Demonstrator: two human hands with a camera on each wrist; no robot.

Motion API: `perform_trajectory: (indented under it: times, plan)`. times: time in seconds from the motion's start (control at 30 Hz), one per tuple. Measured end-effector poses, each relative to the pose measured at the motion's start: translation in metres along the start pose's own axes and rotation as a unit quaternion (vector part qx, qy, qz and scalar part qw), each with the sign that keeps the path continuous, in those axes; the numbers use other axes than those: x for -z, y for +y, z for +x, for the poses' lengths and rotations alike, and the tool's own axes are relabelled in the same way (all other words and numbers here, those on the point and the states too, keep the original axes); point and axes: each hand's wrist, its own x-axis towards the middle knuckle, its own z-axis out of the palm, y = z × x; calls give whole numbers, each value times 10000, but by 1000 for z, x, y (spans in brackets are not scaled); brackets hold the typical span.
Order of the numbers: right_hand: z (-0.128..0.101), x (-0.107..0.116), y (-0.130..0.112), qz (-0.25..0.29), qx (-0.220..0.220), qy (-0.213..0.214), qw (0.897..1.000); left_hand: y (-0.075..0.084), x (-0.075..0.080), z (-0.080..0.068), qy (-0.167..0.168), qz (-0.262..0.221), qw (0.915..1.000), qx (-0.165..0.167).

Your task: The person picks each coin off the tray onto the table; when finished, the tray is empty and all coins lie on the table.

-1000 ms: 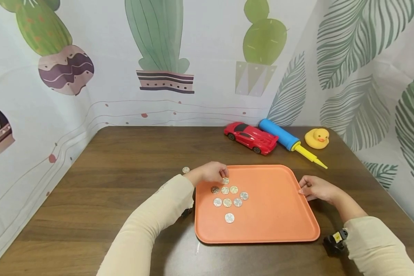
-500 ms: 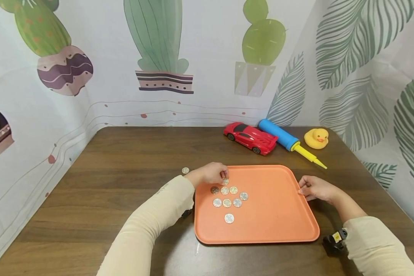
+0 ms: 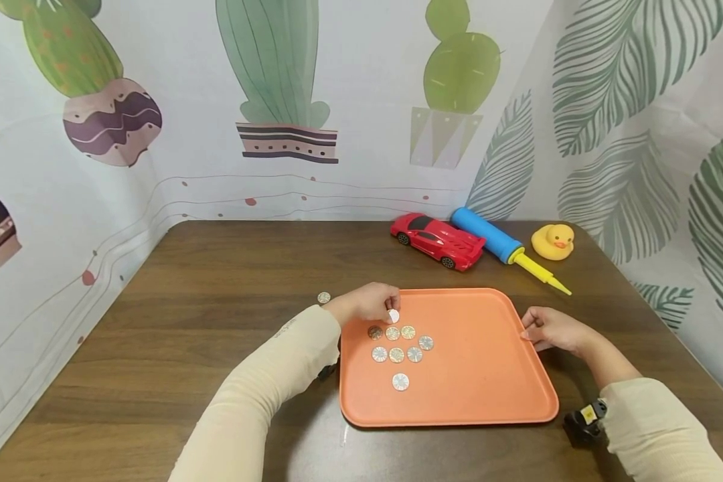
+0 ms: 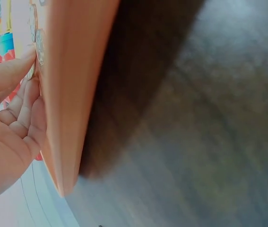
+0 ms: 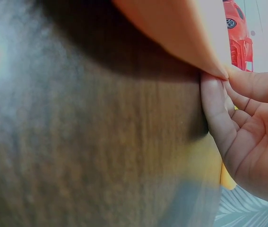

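Our left hand [image 3: 370,302] pinches a coin [image 3: 393,316] at the orange tray's [image 3: 488,375] far-left corner, just beyond the other coins [image 3: 397,348]. Our right hand [image 3: 551,329], fingers curled, grips the tray's right edge.

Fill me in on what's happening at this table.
A person sits at a wooden table sorting coins on an orange tray. The left hand pinches one coin at the tray's far left, above seven more coins lying flat. The right hand rests curled against the tray's right rim.
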Motion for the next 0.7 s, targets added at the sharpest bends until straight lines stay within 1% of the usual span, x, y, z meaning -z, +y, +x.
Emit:
perform_trajectory:
  times: [0.13, 0.4, 0.63, 0.7]
  plan:
    - [0, 0, -1, 6, -1, -2, 10000, -1, 1, -2, 151, -196, 9997, -56]
    - [0, 0, -1, 12, -3, -59, 10000, -5, 6, -7, 309, -535, 9974, -368]
    - [-1, 1, -3, 67, 39, -140, 9999, -8, 19, -17, 684, -729, 9941, -414]
    - [-2, 0, -2, 73, 60, -188, 9998, -10, 21, -21, 785, -815, 9930, -334]
